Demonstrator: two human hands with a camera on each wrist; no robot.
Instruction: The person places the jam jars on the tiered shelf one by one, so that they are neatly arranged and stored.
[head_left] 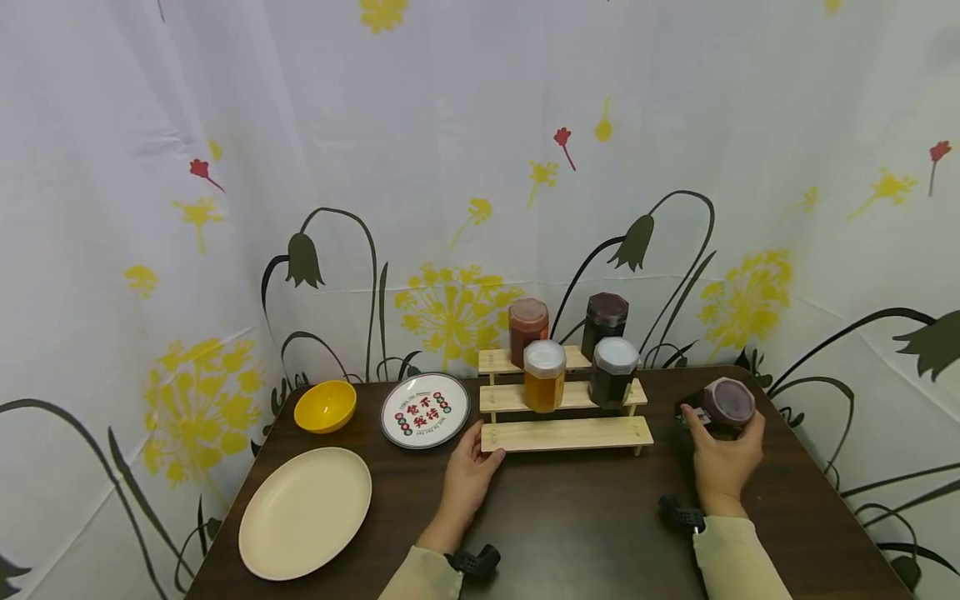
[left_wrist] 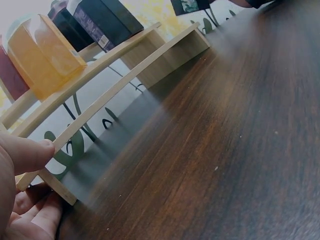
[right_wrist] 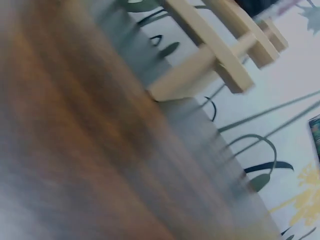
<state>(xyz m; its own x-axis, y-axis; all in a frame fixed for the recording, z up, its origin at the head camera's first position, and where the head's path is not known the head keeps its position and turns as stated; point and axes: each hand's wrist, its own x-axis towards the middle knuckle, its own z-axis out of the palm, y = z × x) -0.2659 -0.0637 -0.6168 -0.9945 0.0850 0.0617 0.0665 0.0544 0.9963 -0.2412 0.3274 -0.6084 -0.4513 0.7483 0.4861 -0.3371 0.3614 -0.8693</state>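
A three-tier wooden rack (head_left: pixel 566 434) stands toward the back of the table. My left hand (head_left: pixel 465 479) grips the left end of its lowest tier; in the left wrist view the thumb (left_wrist: pixel 30 154) lies on top of the board, fingers below. At the right, my right hand (head_left: pixel 726 468) holds a dark jar (head_left: pixel 730 402) with a purplish lid, its top tipped toward me. On the top tier sit a red jar (head_left: pixel 528 333) and a dark jar (head_left: pixel 604 325). The middle tier bears an amber jar (head_left: pixel 543 383) and a white-lidded dark jar (head_left: pixel 613 377). Nothing stands on the lowest tier.
Left of the rack lie a white plate (head_left: pixel 425 387) with red lettering, a yellow bowl (head_left: pixel 326 407) and a large cream plate (head_left: pixel 305 513). A flower-printed curtain (head_left: pixel 465 167) hangs behind the dark wooden table (head_left: pixel 577 525).
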